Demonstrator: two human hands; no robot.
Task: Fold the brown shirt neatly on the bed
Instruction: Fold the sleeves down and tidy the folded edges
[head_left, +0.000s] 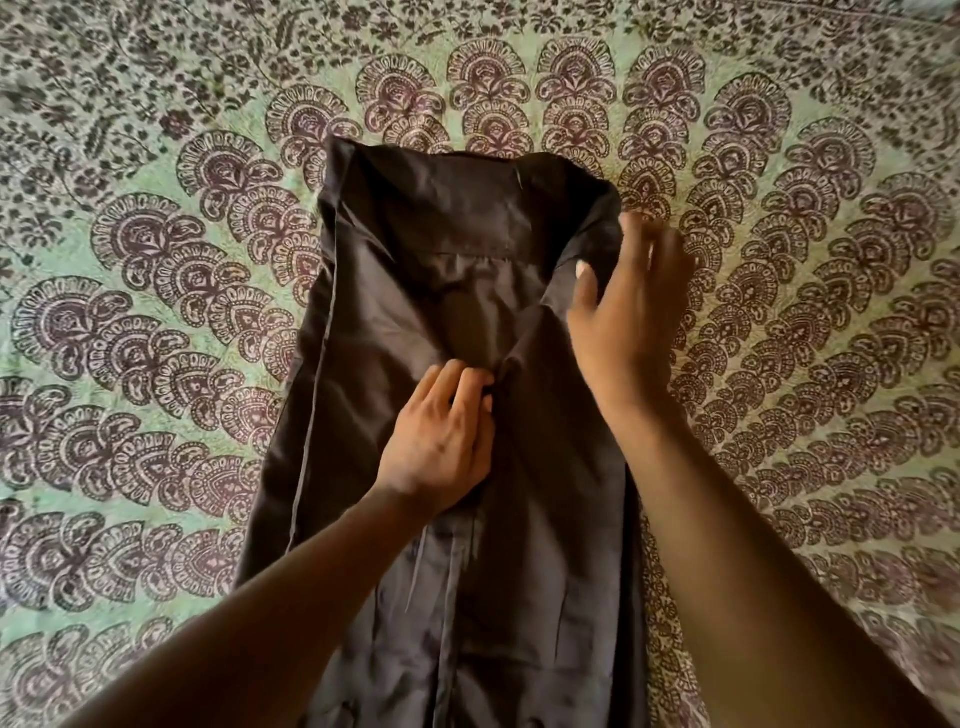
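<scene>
OK, brown shirt (457, 322) lies lengthwise down the middle of the bedspread (156, 322), collar end at 12 o'clock, hem running off frame at 6. Both long sides look already turned in toward the centre, so I'd call this the narrow-strip stage, w/ the right-side panel getting tidied.

My left hand (441, 441) is at frame centre, fingers curled shut, pinching a bit of fabric where the two folded edges meet along the midline. My right hand (628, 301) is at about 2 o'clock from it, up by the shoulder, thumb on top of the cloth and the other fingers wrapped round the outer edge, a loose hold on the shirt's right shoulder fold, not a tight clamp as far as I can tell. So the shirt sits under both hands: body below the left, shoulder corner inside the right.

Next move, imo: draw the shoulder fold flat and straight so that edge runs parallel to the left one, smooth the middle, then bring the hem from 6 up toward 12. Needs even tension, else the slick fabric slides and the centre bunches.
</scene>
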